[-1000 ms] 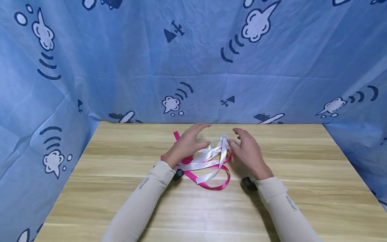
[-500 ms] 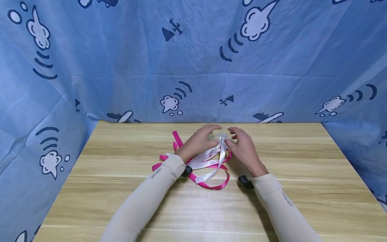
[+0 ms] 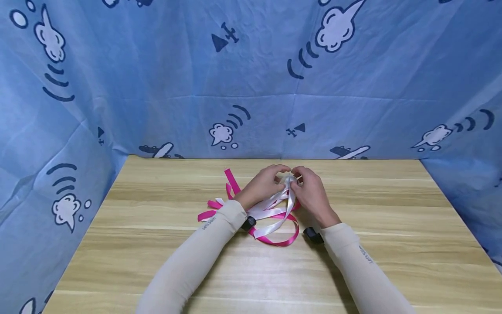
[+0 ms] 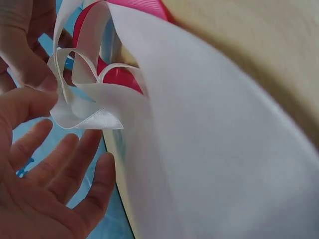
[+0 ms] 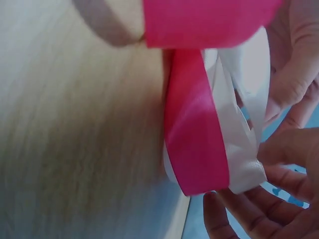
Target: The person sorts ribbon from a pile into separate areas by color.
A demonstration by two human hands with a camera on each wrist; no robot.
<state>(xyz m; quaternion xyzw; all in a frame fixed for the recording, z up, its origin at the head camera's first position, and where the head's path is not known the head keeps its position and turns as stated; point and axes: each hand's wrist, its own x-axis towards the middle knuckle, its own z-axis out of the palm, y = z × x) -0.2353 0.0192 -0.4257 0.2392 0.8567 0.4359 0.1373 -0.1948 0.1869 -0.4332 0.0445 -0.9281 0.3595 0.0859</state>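
Observation:
In the head view, a loose bundle of white ribbon [image 3: 270, 227] and hot-pink ribbon [image 3: 288, 241] lies on the wooden table, with looped ends standing up between both hands. My left hand [image 3: 266, 183] comes at the loops from the left. Its thumb lies at a white loop's edge, and its fingers are spread in the left wrist view. Opposite it, my right hand [image 3: 311, 194] has its thumb at the white ribbon. In the right wrist view, the fingers of that right hand [image 5: 279, 209] are loosely bent behind the white and pink folds.
Pink ribbon ends [image 3: 232, 181] stick out left of the left wrist. The pale wooden table [image 3: 259, 279] reaches back to a blue printed cloth [image 3: 251, 78] hanging around it. Dark wrist cameras [image 3: 313, 235] sit under the sleeves.
My left hand has moved right, toward the upright loops. My right hand has shifted slightly left, so the fingertips nearly meet above the ribbons. The ribbon bundle stays in about the same place.

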